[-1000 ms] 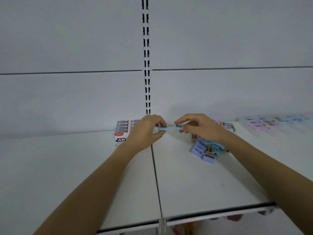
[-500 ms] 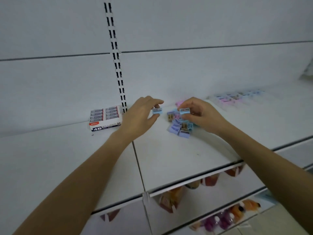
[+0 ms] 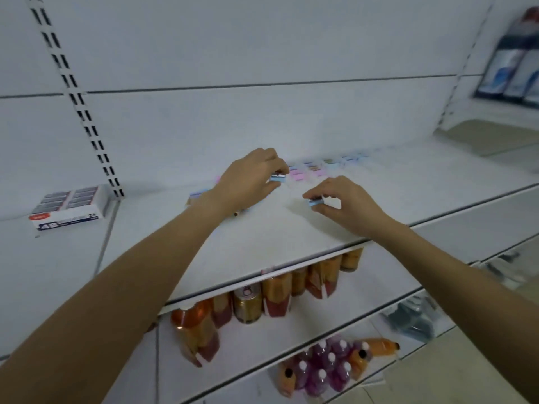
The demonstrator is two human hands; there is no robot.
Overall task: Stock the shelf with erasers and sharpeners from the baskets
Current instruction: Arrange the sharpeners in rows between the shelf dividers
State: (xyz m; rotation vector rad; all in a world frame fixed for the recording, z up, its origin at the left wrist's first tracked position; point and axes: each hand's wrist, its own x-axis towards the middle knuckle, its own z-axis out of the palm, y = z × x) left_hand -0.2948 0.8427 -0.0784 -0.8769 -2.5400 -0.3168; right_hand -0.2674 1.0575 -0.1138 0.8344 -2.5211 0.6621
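Pinching a small blue sharpener [image 3: 277, 178] between thumb and fingertips, the left hand [image 3: 250, 182] hovers over the white shelf [image 3: 291, 228]. The right hand [image 3: 348, 204] grips a second blue sharpener [image 3: 315, 201] low over the shelf, possibly touching down, though it is too blurred to call. Behind them, a row of pastel sharpeners [image 3: 316, 168] lines the back. An eraser box [image 3: 70, 205] sits far left.

Two held sharpeners [image 3: 277, 177] [image 3: 316, 201], one eraser box [image 3: 70, 207]
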